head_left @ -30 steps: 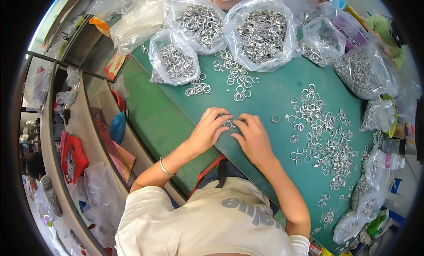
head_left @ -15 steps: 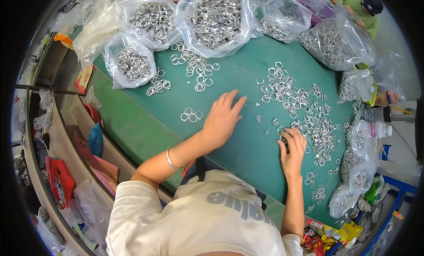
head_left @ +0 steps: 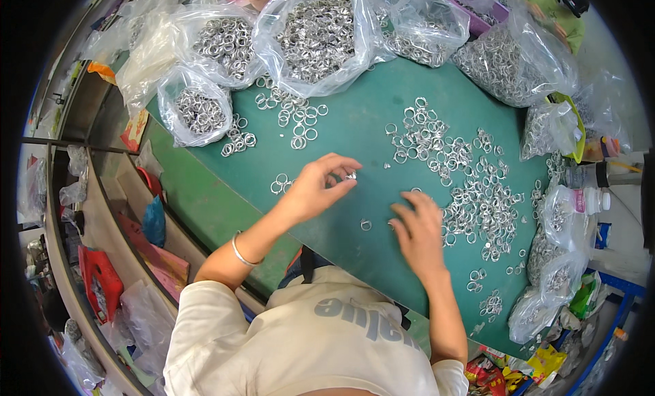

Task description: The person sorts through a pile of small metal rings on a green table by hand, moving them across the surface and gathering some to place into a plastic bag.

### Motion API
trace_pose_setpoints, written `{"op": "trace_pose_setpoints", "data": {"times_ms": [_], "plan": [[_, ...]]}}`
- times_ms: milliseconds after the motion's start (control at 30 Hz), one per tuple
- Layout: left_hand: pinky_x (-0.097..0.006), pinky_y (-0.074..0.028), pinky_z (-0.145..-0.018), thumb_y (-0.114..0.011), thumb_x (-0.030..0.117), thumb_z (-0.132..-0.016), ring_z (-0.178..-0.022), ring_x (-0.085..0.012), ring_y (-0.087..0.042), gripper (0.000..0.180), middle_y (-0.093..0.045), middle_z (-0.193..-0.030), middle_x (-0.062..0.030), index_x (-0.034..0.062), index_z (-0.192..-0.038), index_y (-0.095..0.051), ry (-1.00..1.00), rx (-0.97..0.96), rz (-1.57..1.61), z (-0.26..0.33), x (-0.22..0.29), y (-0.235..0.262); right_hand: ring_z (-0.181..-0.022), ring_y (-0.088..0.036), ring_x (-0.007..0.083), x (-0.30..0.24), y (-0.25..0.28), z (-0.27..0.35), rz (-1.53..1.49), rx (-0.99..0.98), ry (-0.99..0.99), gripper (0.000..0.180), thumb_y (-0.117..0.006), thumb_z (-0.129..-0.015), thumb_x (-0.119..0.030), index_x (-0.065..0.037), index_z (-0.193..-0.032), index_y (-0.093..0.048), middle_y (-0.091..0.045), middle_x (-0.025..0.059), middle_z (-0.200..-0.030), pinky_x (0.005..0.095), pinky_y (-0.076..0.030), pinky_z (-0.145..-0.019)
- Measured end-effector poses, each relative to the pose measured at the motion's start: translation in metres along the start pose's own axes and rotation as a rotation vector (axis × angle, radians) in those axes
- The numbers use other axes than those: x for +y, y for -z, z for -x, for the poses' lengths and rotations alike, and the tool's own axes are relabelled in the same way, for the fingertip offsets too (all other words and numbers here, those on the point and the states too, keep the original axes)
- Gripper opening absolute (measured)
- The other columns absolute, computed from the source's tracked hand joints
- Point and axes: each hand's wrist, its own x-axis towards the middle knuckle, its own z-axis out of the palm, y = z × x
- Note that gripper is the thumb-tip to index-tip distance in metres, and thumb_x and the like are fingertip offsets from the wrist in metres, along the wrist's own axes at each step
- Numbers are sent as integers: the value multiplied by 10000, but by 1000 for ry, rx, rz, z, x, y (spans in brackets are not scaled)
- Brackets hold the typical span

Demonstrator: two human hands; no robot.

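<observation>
My left hand (head_left: 319, 188), with a bracelet (head_left: 241, 254) on its forearm, pinches a small silver ring (head_left: 351, 177) between thumb and fingertips over the green tabletop (head_left: 327, 235). Slightly smeared by motion, my right hand (head_left: 419, 233) is open, fingers apart and low over the table. Loose rings lie by its fingertips, and a single ring (head_left: 366, 224) sits between the two hands. To its right spreads a big pile of silver rings (head_left: 488, 203). Beside my left wrist is a small group of rings (head_left: 280, 184), partly covered by the hand.
Clear plastic bags full of rings, among them a large bag (head_left: 317, 37) and a smaller bag (head_left: 199, 112), line the far edge. More ring bags (head_left: 551, 259) stand along the right edge. A shelf unit (head_left: 170, 239) with bags and a red container (head_left: 100, 281) is at the left.
My left hand has moved down and left, closing from spread fingers into a pinch on a ring. My right hand has shifted left, away from the big pile.
</observation>
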Motion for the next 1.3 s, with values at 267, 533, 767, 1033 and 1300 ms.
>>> {"op": "trace_pose_setpoints", "data": {"times_ms": [267,533,767,1033,1300], "plan": [[-295,-503,-748,-667,-11,-793,-921,-244,-615,242,-620,-1084,-110,55,-1025,-650,-572,638,-532,-109,34,68,-979,-517,281,23,3,-56,61,269,-53,320,-690,-782,-73,-52,-1095,-625,-562,99,-1075,387,-397,-839],[-366,-470,-883,-634,-53,-786,-1040,-317,-588,308,-598,-1126,-139,44,-1078,-631,-672,796,-623,-118,34,64,-922,-513,264,42,-13,-75,172,296,4,119,-680,-767,-57,-45,-870,-621,-582,69,-982,382,-378,-798],[-376,-465,-871,-640,-75,-761,-1024,-317,-575,306,-587,-1066,-146,29,-1048,-625,-473,747,-506,-66,14,53,-915,-568,289,33,9,-41,-43,309,-74,86,-640,-792,12,-22,-855,-592,-639,106,-970,375,-421,-806],[-381,-445,-868,-689,39,-767,-1022,-291,-536,270,-554,-1089,-108,45,-1031,-631,-498,140,-547,-73,14,-23,-764,-585,201,13,28,-10,-253,241,-426,289,-632,-759,88,18,-1038,-608,-627,126,-921,302,-465,-659],[-397,-424,-849,-672,39,-780,-998,-298,-516,181,-540,-1085,-91,38,-950,-611,-468,-8,-773,-96,-3,-37,-722,-577,101,36,48,14,-1328,154,-777,212,-518,-949,-82,3,-1129,-593,-629,71,-938,210,-442,-563]]}}
